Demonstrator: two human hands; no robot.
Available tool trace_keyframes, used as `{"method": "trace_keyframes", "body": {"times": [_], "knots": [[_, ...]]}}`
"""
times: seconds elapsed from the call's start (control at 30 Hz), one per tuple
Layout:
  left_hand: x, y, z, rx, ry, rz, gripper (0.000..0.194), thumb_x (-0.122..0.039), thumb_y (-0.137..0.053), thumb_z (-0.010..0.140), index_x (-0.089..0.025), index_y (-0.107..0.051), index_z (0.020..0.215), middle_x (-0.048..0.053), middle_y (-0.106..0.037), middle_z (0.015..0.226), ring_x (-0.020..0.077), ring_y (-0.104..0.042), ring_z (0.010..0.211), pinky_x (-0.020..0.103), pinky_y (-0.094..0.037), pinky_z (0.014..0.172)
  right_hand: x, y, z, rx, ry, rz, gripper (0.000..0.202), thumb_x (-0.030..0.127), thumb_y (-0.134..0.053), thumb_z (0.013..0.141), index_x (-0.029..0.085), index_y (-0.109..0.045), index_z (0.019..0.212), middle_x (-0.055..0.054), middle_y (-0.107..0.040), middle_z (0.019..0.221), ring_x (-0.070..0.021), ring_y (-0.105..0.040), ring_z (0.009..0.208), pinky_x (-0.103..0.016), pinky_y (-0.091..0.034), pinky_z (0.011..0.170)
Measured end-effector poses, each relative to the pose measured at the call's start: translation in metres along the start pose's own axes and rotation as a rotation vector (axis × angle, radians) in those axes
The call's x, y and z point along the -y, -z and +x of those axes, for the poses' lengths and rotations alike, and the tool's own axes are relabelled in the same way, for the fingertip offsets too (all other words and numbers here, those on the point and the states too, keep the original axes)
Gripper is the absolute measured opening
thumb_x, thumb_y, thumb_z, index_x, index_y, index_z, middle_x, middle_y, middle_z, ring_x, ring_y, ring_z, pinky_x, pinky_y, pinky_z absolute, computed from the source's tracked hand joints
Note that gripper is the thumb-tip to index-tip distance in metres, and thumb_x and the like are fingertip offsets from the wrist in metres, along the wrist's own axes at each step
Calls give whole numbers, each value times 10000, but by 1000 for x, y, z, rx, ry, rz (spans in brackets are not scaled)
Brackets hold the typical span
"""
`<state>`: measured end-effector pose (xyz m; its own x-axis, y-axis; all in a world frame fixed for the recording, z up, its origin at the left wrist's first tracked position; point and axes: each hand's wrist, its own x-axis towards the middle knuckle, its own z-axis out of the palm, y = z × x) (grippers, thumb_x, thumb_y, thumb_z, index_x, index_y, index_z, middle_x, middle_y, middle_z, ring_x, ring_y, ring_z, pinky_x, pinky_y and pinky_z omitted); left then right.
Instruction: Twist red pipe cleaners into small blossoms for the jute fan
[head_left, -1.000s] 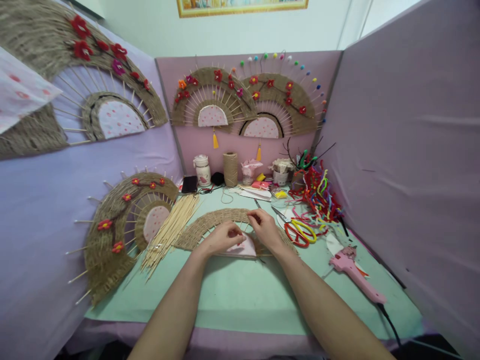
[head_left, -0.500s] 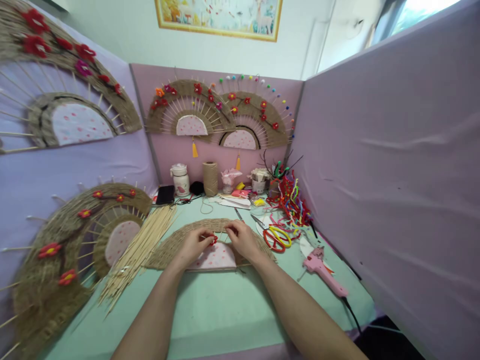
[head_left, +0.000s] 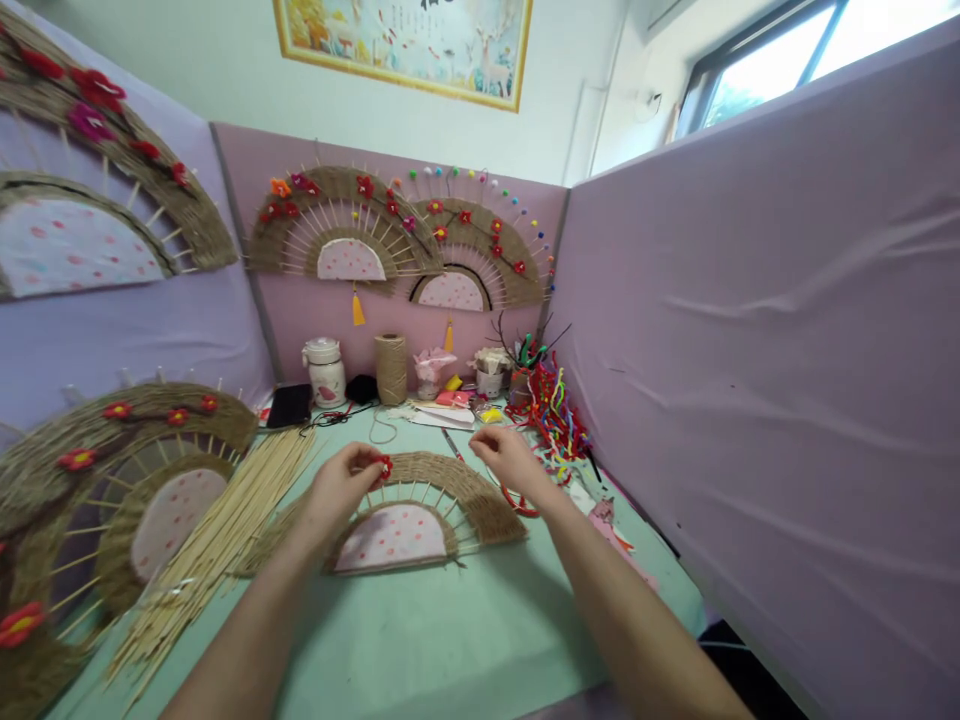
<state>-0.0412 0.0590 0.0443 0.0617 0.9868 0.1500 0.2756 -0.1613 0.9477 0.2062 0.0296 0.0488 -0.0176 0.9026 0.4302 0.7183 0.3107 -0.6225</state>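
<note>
The left hand (head_left: 343, 487) pinches a small red flower (head_left: 385, 467) between thumb and fingertips, over the curved band of a half-round fan of woven brown twine (head_left: 424, 465). Whether the flower touches the band cannot be told. The fan lies flat in the middle of the pale green cloth-covered table (head_left: 420, 630), its straight side towards the near edge, its left end partly hidden by the left arm. Thin pale sticks spread from its inner half-circle panel of white cloth with pink-red dots (head_left: 397, 537) to the twine band.

The right hand (head_left: 511, 460) is above the table, just past the fan's upper right side, its fingers bent towards the thumb; whether anything sits between them cannot be told. Beneath it shows the red handle of a pair of scissors (head_left: 519, 505), and a pink glue gun (head_left: 602, 515), mostly behind the right forearm, lies near the table's right edge.

Along the left edge lies a bundle of thin, straw-coloured sticks (head_left: 225, 525). Near the far edge stand a white lidded bottle (head_left: 325, 374) and a spool of brown twine (head_left: 391, 370); towards the far right corner is a tangled heap of red and multicoloured fuzzy stems (head_left: 559, 412).
</note>
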Motion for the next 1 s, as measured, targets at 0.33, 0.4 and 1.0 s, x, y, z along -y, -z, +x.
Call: {"method": "trace_keyframes", "body": {"times": [0.33,0.4,1.0], "knots": [[-14,3,104,48,102,-50,128,-147,-620,614,-127,-595,739,52,-665,708,148,-636,668,263,-506,683,-108,116,27,-195,-432,-458,247,173,-473,757,105,-707,800,-75,-686,704,-149,-606,647,-208,-396,584],[-5,0,122,42,50,88,203,-163,-591,653,-123,-601,852,88,-681,829,185,-648,773,299,-502,742,-120,130,35,-223,-468,-495,254,163,-474,754,98,-706,833,-73,-679,668,-149,-611,644,-206,-407,597],[3,-65,-33,162,-880,477,236,-131,-435,803,-214,-633,902,73,-604,1080,248,-457,1107,435,-332,906,-137,111,121,-82,-451,-721,258,168,-498,768,158,-701,927,-114,-688,960,-200,-621,917,-231,-427,754]]}}
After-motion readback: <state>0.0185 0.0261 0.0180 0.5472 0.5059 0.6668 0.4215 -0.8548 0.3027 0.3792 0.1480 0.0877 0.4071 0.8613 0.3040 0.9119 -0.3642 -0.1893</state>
